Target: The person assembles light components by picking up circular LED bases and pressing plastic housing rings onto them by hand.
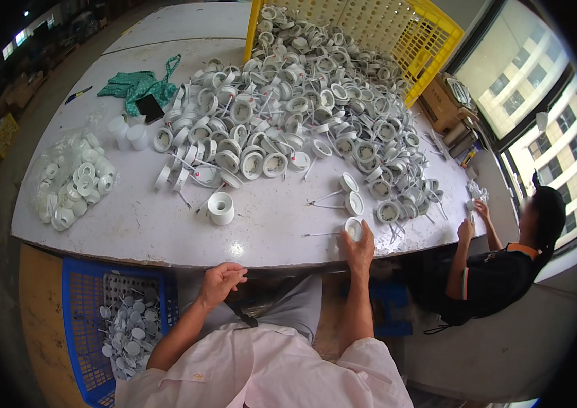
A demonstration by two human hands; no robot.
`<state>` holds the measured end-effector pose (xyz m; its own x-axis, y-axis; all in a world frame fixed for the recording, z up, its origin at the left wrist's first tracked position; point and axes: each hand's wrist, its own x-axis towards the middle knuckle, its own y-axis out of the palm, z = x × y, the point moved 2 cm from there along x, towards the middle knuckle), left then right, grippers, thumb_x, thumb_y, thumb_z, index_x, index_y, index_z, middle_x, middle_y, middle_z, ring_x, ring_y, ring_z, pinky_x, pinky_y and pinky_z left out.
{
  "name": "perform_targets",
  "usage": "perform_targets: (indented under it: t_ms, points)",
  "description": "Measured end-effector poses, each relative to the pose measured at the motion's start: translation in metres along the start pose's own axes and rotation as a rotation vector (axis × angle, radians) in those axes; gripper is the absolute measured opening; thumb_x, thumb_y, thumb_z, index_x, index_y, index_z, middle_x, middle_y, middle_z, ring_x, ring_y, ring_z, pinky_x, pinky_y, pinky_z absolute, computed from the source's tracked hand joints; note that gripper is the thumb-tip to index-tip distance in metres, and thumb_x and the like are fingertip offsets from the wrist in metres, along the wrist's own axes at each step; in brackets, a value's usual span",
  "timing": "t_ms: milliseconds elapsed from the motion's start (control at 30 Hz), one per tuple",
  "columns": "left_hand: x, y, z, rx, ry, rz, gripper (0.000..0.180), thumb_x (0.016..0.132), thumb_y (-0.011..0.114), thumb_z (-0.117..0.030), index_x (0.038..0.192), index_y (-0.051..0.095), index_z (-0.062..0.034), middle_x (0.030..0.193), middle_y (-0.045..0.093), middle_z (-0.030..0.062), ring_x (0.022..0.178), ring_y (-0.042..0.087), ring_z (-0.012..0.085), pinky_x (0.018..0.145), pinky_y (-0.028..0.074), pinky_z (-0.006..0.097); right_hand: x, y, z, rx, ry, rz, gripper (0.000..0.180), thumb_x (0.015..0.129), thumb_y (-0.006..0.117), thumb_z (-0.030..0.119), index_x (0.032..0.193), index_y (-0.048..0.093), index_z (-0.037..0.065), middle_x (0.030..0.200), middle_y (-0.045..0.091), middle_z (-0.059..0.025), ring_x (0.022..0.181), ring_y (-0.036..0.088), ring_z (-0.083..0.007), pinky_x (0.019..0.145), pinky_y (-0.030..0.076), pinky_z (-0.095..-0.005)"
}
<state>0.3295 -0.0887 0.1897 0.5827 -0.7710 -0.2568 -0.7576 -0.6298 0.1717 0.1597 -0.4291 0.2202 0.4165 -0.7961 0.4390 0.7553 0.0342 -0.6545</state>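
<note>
My right hand (360, 250) grips a round white lamp housing (353, 228) at the table's front edge, its thin wire trailing left over the tabletop. Two similar wired housings (350, 192) lie just beyond it. My left hand (222, 282) hovers at the near edge with the fingers curled together; whatever they may pinch is too small or hidden. Farther in from that hand stands a short stack of white plastic rings (221, 208). A large heap of white round lamp housings with wires (261, 115) covers the middle and back of the white table (132, 234).
A tipped yellow crate (431, 30) spills housings at the back. Left lie a clear bag of white rings (74, 180), white cups (137, 137), a phone (149, 109) and green cloth (132, 88). A blue crate (81, 319) holds discs below. A co-worker (506, 272) handles parts at right.
</note>
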Motion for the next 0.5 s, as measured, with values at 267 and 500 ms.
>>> perform_targets:
  t_ms: [267, 500]
  points:
    - [-0.011, -0.009, 0.021, -0.079, 0.004, -0.075, 0.026, 0.091, 0.059, -0.01, 0.111, 0.057, 0.0063, 0.107, 0.067, 0.0184, 0.089, 0.068, 0.0214, 0.06, 0.05, 0.022, 0.026, -0.006, -0.03, -0.026, 0.097, -0.034, 0.068, 0.072, 0.078, 0.03, 0.125, 0.051, -0.003, 0.121, 0.056, -0.024, 0.113, 0.053, -0.0385, 0.097, 0.042, -0.0424]
    - [-0.019, -0.014, 0.034, -0.068, -0.024, -0.132, 0.025, 0.092, 0.058, -0.012, 0.11, 0.057, 0.0053, 0.108, 0.067, 0.0169, 0.09, 0.068, 0.0184, 0.061, 0.05, 0.021, 0.026, -0.023, -0.001, -0.284, -0.002, -0.214, 0.059, 0.075, 0.075, 0.029, 0.12, 0.055, -0.003, 0.12, 0.055, -0.0236, 0.117, 0.049, -0.0358, 0.1, 0.038, -0.045]
